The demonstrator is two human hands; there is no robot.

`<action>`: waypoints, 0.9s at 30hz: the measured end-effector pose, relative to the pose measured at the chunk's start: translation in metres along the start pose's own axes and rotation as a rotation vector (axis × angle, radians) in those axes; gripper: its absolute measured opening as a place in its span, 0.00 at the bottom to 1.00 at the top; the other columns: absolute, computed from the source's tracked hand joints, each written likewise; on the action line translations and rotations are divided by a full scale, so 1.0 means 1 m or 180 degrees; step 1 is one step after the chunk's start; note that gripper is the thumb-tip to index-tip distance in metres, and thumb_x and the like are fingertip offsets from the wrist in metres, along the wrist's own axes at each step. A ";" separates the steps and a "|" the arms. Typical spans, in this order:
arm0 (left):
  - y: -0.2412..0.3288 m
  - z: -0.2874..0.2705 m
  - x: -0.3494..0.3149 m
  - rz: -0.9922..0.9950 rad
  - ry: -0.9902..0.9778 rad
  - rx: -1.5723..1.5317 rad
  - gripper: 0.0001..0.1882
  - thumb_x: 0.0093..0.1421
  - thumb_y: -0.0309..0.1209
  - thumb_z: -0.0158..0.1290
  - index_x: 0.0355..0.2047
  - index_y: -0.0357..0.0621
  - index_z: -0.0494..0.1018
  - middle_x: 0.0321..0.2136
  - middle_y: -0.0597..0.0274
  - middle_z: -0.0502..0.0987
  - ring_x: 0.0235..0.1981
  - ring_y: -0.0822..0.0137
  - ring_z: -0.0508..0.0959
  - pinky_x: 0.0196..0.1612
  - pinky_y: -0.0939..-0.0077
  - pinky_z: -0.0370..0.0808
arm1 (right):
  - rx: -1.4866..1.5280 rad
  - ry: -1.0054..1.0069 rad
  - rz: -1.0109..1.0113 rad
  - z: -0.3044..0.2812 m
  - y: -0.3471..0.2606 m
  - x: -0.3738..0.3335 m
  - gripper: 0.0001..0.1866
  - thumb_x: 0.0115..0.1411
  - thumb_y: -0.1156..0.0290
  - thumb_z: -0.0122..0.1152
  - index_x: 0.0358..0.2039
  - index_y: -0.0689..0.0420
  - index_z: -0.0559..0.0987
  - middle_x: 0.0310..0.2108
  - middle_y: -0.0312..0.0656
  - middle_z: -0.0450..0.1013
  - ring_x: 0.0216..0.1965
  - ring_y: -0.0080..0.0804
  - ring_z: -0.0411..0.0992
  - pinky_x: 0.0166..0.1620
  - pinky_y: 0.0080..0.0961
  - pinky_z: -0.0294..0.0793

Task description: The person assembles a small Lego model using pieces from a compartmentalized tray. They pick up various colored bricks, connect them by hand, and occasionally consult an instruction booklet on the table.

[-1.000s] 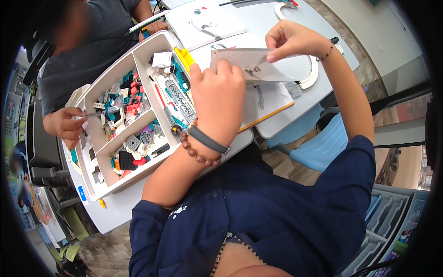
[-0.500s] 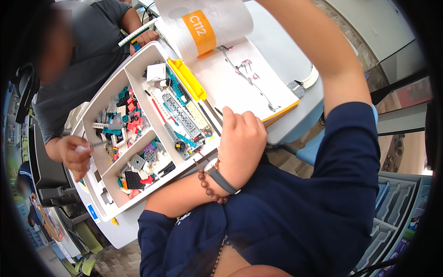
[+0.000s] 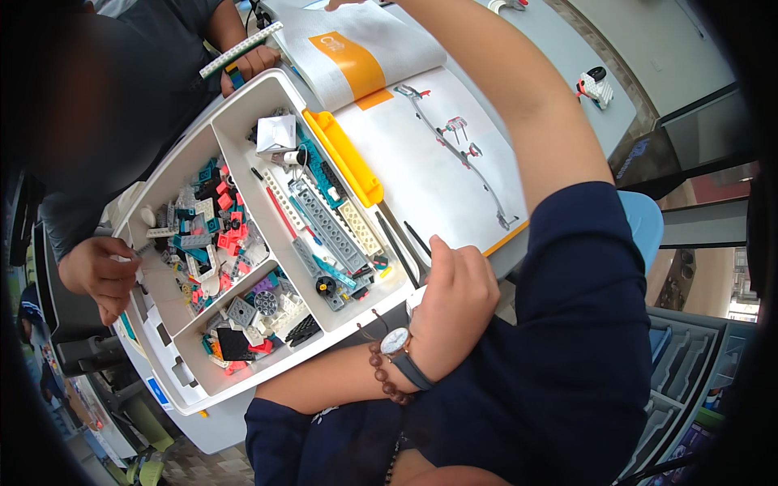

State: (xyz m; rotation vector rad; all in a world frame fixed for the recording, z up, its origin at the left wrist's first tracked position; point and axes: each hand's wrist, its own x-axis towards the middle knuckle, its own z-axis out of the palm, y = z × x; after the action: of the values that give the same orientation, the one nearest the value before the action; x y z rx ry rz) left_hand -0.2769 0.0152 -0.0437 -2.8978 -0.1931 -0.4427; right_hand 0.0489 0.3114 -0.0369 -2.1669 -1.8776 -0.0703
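Observation:
My left hand (image 3: pixel 458 283) is closed near the right corner of the parts box, with a watch and a bead bracelet on its wrist. A thin black rod (image 3: pixel 417 237) sticks out above its fingers, and a bit of something white shows below them. At the top edge, only the fingertips of my right hand (image 3: pixel 347 3) show, at the far end of an instruction booklet (image 3: pixel 462 170); its grip is cut off. The booklet lies open on a drawing of a long curved build, its left page (image 3: pixel 300 49) bowed upward.
The white parts box (image 3: pixel 219 397) holds sorted building bricks, beams and a yellow tray (image 3: pixel 344 158). Across it, another person's hand (image 3: pixel 101 275) pinches a small piece; their other hand (image 3: pixel 255 61) is by a white studded beam (image 3: pixel 241 50). A white model (image 3: pixel 596 87) stands on the table.
The booklet's raised page has come down flatter, showing more of the drawing. My right fingertips have come into view at the top. The view has shifted, bringing in the white model.

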 end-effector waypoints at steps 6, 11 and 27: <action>-0.001 -0.002 -0.001 -0.0089 -0.0149 0.0085 0.03 0.42 0.25 0.46 0.14 0.44 0.65 0.15 0.63 0.60 0.19 0.67 0.64 0.48 0.64 0.63 | -0.0082 -0.0411 -0.0355 -0.019 -0.056 -0.099 0.16 0.48 0.60 0.53 0.32 0.57 0.77 0.30 0.46 0.73 0.34 0.38 0.72 0.39 0.30 0.69; 0.002 -0.001 0.000 -0.0012 -0.0041 -0.0041 0.03 0.42 0.25 0.46 0.14 0.44 0.65 0.14 0.63 0.60 0.19 0.67 0.64 0.48 0.64 0.62 | 0.0205 -0.1062 -0.0057 0.009 -0.032 -0.135 0.23 0.56 0.53 0.47 0.45 0.56 0.70 0.45 0.45 0.66 0.47 0.34 0.64 0.50 0.25 0.60; 0.023 0.018 -0.003 0.0179 -0.0581 0.0396 0.07 0.44 0.25 0.45 0.16 0.39 0.73 0.12 0.62 0.62 0.19 0.65 0.66 0.47 0.59 0.60 | -0.0714 -0.1760 0.0453 -0.042 -0.127 -0.337 0.29 0.52 0.65 0.46 0.55 0.59 0.57 0.21 0.51 0.72 0.25 0.46 0.71 0.30 0.40 0.69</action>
State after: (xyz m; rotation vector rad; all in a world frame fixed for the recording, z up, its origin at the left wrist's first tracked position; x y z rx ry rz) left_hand -0.2708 -0.0032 -0.0650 -2.8113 -0.1600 -0.1503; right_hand -0.1226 -0.0084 -0.0463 -2.6738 -2.0563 0.4059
